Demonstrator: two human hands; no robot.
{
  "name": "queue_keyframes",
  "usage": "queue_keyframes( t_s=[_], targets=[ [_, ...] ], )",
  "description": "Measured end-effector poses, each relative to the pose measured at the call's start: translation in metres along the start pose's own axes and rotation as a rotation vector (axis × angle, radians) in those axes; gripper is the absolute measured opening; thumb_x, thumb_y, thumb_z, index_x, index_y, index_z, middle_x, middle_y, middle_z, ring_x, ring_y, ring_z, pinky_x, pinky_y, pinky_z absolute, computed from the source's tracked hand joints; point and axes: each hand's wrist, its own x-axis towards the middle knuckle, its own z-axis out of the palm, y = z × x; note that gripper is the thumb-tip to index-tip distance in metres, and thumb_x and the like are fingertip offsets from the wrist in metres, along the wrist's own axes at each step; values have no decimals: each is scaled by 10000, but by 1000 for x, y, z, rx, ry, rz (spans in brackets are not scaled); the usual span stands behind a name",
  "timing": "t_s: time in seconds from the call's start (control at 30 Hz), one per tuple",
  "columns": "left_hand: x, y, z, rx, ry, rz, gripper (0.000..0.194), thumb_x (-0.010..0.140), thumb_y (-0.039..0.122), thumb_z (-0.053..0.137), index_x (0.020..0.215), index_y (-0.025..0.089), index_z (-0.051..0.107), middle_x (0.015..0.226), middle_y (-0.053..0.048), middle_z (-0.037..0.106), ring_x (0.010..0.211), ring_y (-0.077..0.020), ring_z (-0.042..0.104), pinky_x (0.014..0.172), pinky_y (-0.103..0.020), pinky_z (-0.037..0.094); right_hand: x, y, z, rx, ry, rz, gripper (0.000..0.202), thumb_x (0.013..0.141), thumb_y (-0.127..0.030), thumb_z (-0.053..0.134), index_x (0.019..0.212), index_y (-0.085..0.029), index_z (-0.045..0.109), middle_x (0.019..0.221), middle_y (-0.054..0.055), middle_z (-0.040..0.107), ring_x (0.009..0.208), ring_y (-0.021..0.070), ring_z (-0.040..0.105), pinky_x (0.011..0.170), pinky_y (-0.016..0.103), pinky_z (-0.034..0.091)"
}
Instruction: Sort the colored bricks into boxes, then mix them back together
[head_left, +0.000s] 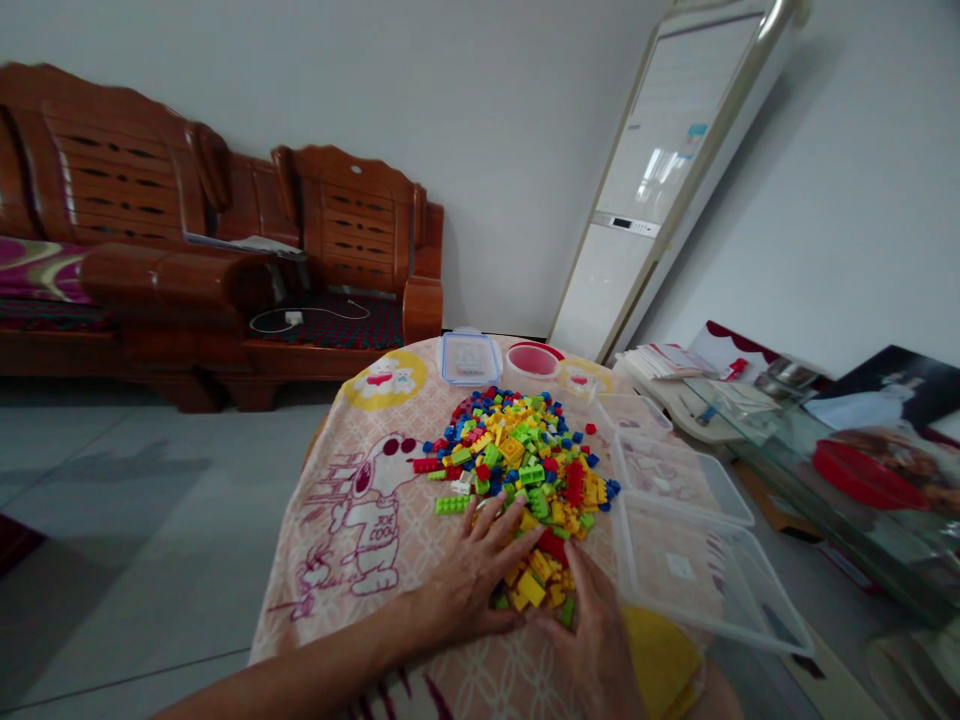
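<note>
A heap of small building bricks (512, 450) in yellow, green, red and blue is spread over a round table with a patterned cloth (315, 540). My left hand (469, 580) lies over the near left side of the heap, fingers spread and touching bricks. At the near right edge is my right hand (596, 630), its thumb and fingers apart around yellow and green bricks. A red brick (553, 546) lies between the two hands. Neither hand is closed on a brick. Just left of the heap sits a light green brick (452, 505).
Clear plastic containers (679, 568) line the table's right side. A lidded box (470, 358) and a round pink-lined bowl (532, 361) stand at the far edge. To the right is a glass table (795, 450) with papers and a red dish. Wooden seats (345, 230) stand behind left.
</note>
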Motion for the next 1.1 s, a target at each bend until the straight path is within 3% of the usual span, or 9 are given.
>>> queue_keyframes(
  t_s=[0.2,0.43,0.57,0.83,0.97,1.1],
  targets=[
    [26,-13,3,103,52,-27,716,808,342,637,1462,380,347,1601,-65,213,1467,-350,180,1168,-643,132,32,-3,18,47,101,-7,580,722,-101,511,1290,-181,599,1260,126,630,1141,289,603,959,460,508],
    [55,-41,-11,120,212,-73,543,878,220,527,1401,351,467,1572,-51,296,1444,-298,263,1186,-585,203,78,-16,14,83,218,-124,509,772,-102,486,1258,-173,621,1228,130,644,1154,255,582,993,446,477],
    [67,-66,-20,32,302,-177,414,924,260,452,1321,295,568,1518,-61,398,1408,-281,337,1165,-562,284,105,-23,13,92,220,-169,520,774,-83,473,1270,-166,603,1219,134,639,1148,244,576,1006,446,469],
    [97,-95,-35,-91,273,-281,383,942,326,413,1237,194,619,1449,-117,482,1329,-256,462,1134,-479,375,151,-29,23,-18,170,-176,552,708,-37,489,1237,-104,628,1215,166,639,1174,270,563,1026,445,459],
    [90,-111,-50,-192,423,-356,383,934,359,397,1175,184,637,1334,-102,581,1264,-229,523,1115,-426,410,132,-30,3,-19,172,-144,515,767,-122,546,1279,-135,606,1275,155,615,1210,288,548,1034,481,456],
    [59,-130,-53,-191,520,-463,397,904,387,441,1200,178,604,1262,-100,621,1205,-224,560,1085,-404,436,51,-32,-15,16,262,-208,467,901,-216,497,1366,-185,529,1330,134,588,1242,272,539,1015,484,478]
  ],
)
